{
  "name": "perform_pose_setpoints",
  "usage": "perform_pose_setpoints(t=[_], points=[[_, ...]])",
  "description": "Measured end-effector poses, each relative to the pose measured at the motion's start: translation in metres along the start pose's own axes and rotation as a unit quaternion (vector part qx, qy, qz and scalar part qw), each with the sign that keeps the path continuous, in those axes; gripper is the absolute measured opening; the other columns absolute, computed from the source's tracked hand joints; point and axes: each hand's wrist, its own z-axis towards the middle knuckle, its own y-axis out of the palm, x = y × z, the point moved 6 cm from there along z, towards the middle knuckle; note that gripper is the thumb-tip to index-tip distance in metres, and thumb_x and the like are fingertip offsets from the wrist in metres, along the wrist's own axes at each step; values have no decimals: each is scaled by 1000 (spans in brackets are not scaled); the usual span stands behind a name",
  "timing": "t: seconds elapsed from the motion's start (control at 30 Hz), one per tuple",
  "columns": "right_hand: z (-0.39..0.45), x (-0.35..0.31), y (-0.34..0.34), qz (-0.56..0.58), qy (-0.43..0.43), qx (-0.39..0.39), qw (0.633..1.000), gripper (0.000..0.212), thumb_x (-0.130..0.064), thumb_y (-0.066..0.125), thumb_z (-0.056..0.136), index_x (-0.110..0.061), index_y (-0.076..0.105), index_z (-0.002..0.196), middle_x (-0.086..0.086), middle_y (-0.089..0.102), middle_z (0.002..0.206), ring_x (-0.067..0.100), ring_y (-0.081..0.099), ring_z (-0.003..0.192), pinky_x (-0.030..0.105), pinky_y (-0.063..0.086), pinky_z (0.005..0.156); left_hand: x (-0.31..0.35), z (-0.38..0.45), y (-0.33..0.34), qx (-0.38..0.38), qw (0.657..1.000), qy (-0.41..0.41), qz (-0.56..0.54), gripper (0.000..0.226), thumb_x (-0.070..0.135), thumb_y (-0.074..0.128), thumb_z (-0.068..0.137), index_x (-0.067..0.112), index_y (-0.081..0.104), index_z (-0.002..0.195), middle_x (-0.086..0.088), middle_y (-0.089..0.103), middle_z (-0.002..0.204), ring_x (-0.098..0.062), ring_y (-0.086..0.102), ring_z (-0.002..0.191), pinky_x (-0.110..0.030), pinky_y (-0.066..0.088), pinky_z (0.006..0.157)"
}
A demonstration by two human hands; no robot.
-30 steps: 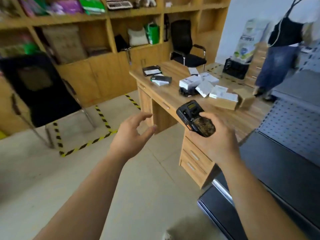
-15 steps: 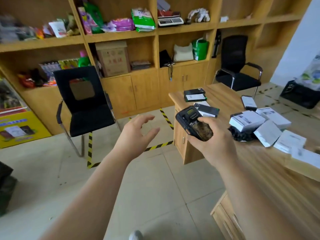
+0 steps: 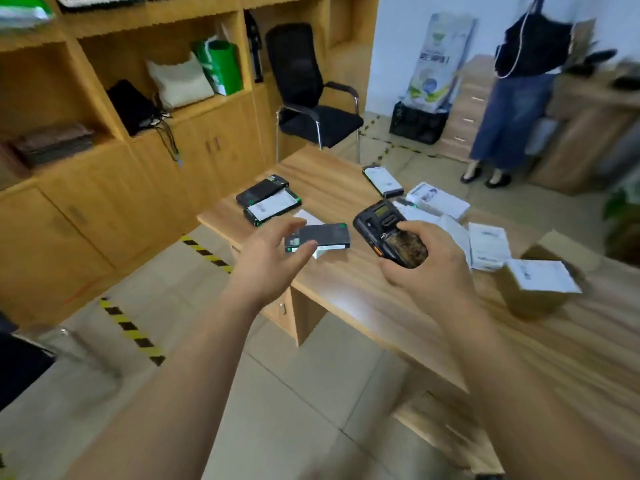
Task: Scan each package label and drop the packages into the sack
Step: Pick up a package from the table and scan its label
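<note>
The wood-grain bench [image 3: 363, 306] carried the flat packages spread label-up, probably for scanning: white boxes [image 3: 488, 245] at two o'clock, dark slabs [image 3: 266, 200] at eleven. A matte black package [image 3: 325, 235] lay just beyond the left hand [image 3: 268, 263], whose grip was open and empty. The right hand [image 3: 427, 271] gripped a chunky black scanner [image 3: 391, 233]. No sack showed.

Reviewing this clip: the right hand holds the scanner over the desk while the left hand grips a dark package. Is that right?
Not quite. The head view shows the left hand open, fingers spread, reaching toward the dark package, which lies on the desk ungripped. The right hand does hold the scanner over the desk.
</note>
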Motion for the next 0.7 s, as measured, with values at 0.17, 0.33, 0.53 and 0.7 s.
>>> perform_pose_setpoints(t=[0.17,0.33,0.53,0.7], points=[[46,37,29,-38,51,14,998,58,-36,85,68,-34,60,121,-19,52,115,-7,43,96,23,41,85,-44,73,36,-57,998,15,3,36,30,68,92,20,62,126,17,53,114,-8,52,105,-25,40,89],[93,76,77,-49,68,8,996,56,-34,85,68,-30,62,119,-16,54,114,-2,49,102,21,40,87,-113,141,79,-108,993,-8,56,42,29,71,89,17,61,128,3,59,127,-17,54,114,-31,43,93],[147,111,124,-51,101,-15,993,56,-35,83,70,-32,60,121,-22,51,116,-6,46,103,21,38,84,-174,200,133,-220,963,-8,156,63,33,81,79,15,58,135,-3,50,144,-20,43,133,-21,28,102],[169,127,153,-55,123,-12,991,55,-32,83,70,-29,61,120,-14,56,119,2,50,109,25,41,86,-217,222,170,-300,933,-11,200,75,35,85,71,18,54,137,-5,44,148,-26,36,137,-31,30,109]])
